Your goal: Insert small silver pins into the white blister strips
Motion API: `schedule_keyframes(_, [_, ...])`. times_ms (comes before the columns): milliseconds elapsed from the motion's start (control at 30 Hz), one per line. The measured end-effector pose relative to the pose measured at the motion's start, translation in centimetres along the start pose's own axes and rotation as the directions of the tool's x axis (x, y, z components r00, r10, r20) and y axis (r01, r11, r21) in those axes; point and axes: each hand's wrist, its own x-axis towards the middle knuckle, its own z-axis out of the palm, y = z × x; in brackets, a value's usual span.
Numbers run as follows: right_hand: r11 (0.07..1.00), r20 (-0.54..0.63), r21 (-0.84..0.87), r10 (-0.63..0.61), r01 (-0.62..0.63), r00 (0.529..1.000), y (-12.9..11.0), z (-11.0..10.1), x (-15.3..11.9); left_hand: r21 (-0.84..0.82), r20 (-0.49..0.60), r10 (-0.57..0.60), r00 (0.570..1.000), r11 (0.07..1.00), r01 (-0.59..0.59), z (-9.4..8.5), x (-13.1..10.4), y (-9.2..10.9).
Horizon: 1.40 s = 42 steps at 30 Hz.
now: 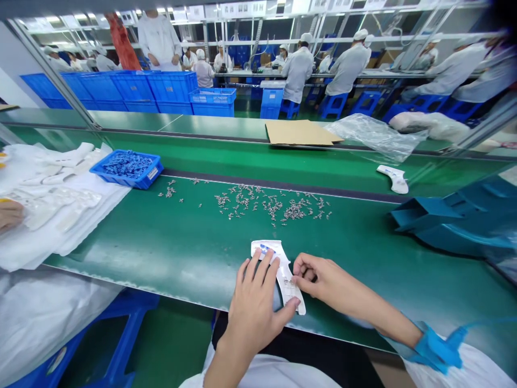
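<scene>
A curved white plastic shell (284, 257) with a blue piece near its top lies on the green work surface in front of me. My left hand (258, 296) rests over it, fingers spread, fingertips on the upper part and thumb at the lower edge. At the shell's right side my right hand (319, 276) has thumb and index finger pinched together, close to small metal parts set in the shell. Whatever is between those fingertips is too small to make out. Many small metal parts (297, 209) lie scattered beyond the shell.
A blue tray (128, 168) of small blue pieces stands at left, beside white shells on white sheeting. Another person's hand (10, 214) is at the left edge. Teal holders (456, 218) stand at right. A white shell (393, 179), cardboard (301, 132) and clear plastic (375, 134) lie farther back.
</scene>
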Motion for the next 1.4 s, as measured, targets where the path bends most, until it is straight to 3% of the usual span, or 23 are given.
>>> schedule_keyframes(200, [0.998, 0.016, -0.007, -0.066, 0.066, 0.998, -0.1, -0.1, 0.7, -0.04, 0.007, -0.012, 1.0, 0.999, 0.012, -0.1, 0.3, -0.1])
schedule_keyframes(367, [0.992, 0.04, 0.017, -0.125, 0.125, 0.991, -0.6, -0.7, -0.3, -0.049, 0.032, -0.029, 0.999, 0.998, 0.03, -0.3, 0.4, -0.1])
schedule_keyframes(500, [0.987, -0.015, -0.092, -0.132, 0.13, 0.991, -0.6, -0.5, -1.3, -0.042, 0.057, -0.036, 0.998, 0.998, 0.038, -0.4, 0.5, 0.2])
schedule_keyframes(633, [0.957, 0.017, -0.222, -0.185, 0.184, 0.983, -0.8, -0.6, -1.2, -0.036, 0.055, -0.04, 0.998, 0.998, 0.042, -0.3, 0.5, 0.3])
schedule_keyframes(833, [0.903, 0.11, -0.391, -0.149, 0.18, 0.983, -1.3, -1.9, -0.2, -0.042, 0.062, -0.038, 0.997, 0.998, 0.041, -0.4, 0.6, 0.3])
schedule_keyframes(1067, [0.907, 0.227, -0.383, -0.088, 0.172, 0.97, -1.6, -2.7, 0.1, -0.079, 0.14, -0.047, 0.989, 0.995, 0.059, -1.2, 0.9, 0.7])
schedule_keyframes(1400, [0.892, 0.233, -0.428, -0.05, 0.148, 0.971, -1.6, -2.5, -0.1, -0.113, 0.123, -0.053, 0.991, 0.991, 0.067, -0.9, 0.9, 0.8])
